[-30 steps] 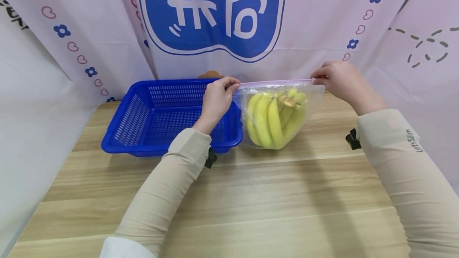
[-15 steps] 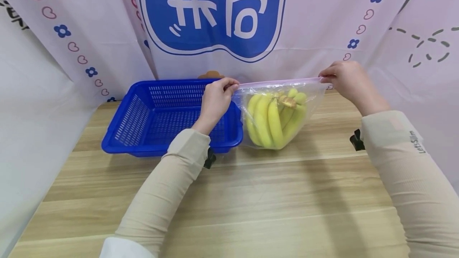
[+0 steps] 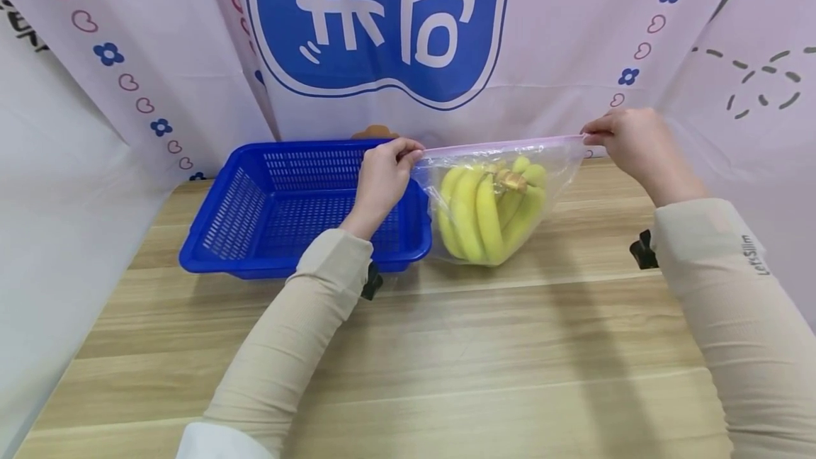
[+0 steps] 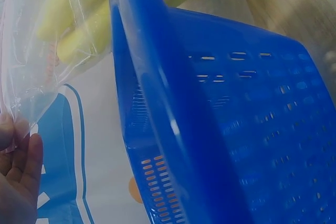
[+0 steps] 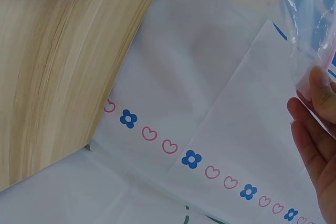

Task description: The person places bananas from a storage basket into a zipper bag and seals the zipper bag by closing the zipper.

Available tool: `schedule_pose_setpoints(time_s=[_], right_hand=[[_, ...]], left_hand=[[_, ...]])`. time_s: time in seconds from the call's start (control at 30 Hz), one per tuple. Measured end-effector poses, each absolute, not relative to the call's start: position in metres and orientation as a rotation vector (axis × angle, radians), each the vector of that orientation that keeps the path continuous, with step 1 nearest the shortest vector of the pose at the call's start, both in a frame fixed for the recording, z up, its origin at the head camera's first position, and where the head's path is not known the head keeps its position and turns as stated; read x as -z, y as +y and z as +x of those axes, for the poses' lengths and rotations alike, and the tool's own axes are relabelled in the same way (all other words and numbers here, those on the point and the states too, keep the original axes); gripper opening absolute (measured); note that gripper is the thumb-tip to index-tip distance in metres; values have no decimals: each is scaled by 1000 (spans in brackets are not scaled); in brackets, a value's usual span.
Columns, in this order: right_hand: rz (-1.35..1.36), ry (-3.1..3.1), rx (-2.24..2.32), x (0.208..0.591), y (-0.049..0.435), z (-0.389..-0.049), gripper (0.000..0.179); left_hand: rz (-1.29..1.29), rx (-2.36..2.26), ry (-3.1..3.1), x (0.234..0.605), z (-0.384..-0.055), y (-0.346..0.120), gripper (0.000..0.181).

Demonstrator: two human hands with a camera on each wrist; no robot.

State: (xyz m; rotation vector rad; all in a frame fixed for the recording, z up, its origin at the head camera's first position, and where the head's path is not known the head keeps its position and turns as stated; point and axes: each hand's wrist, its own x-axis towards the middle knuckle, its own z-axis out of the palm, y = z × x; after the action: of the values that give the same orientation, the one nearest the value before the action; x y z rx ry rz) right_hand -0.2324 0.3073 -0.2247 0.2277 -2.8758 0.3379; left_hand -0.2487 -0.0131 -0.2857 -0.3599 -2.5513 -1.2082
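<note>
A clear zip bag (image 3: 561, 176) with a pink top strip stands on the table, a bunch of yellow bananas (image 3: 489, 222) inside it. My left hand (image 3: 384, 177) pinches the left end of the strip, above the basket's right rim. At the strip's other end, my right hand (image 3: 640, 147) pinches the top corner between thumb and fingers. The strip is stretched nearly straight between both hands. In the left wrist view the bag (image 4: 31, 66) hangs beside the basket; in the right wrist view its corner (image 5: 310, 80) sits under my thumb.
A blue plastic basket (image 3: 223, 264) stands directly left of the bag, under my left wrist. The wooden table (image 3: 472, 374) stretches in front. Behind it hangs a printed curtain (image 3: 548, 34). Black wrist mounts are partly visible under both sleeves.
My right hand has slid to the right along the pink strip to the bag's corner, and the strip looks straighter. My left hand and the bananas have hardly moved.
</note>
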Motion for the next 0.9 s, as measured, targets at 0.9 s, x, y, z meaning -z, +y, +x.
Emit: schedule_pose_setpoints(time_s=[0.9], right_hand=[[-156, -2814, -926, 282, 303, -228, 43]], left_hand=[[-394, 987, -2727, 305, -229, 20, 25]])
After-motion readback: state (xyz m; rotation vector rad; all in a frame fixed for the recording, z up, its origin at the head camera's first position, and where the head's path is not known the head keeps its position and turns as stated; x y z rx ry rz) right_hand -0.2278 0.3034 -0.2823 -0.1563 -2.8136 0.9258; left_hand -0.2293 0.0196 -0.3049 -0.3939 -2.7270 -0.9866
